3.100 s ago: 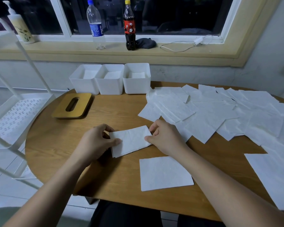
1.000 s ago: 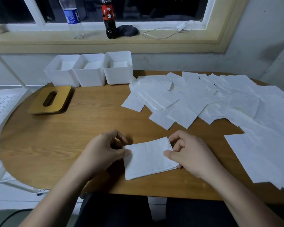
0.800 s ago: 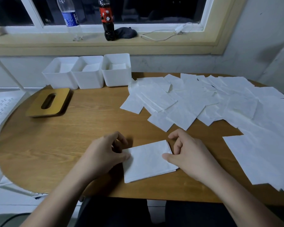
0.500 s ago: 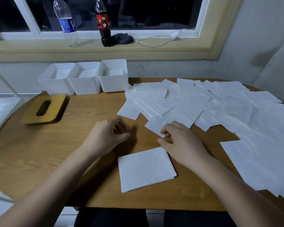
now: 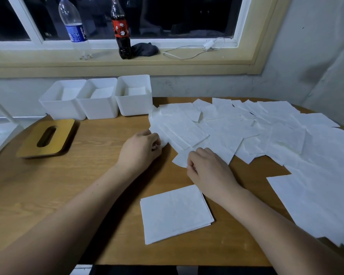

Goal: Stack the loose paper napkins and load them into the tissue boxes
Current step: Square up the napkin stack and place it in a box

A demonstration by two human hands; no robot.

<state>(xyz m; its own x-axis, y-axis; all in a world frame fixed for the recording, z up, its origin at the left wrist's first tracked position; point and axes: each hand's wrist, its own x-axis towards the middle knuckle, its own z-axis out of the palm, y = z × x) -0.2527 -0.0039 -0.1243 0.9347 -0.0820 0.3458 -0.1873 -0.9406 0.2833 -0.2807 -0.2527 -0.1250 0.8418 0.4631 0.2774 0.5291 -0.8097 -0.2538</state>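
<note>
Head view, pick-up step: left hand and right hand each pinch edges of loose white paper napkins; next, lift onto squared white napkin stack just below right hand.

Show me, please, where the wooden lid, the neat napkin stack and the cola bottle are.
wooden lid (image 5: 63, 135), head view, flat top right of the slot.
napkin stack (image 5: 176, 213), head view, centre of the top sheet.
cola bottle (image 5: 121, 29), head view, red label.

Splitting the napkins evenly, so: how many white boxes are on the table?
3, side by side in a row at the far edge of the table: left box, middle box, right box. No others seem hidden.
</note>
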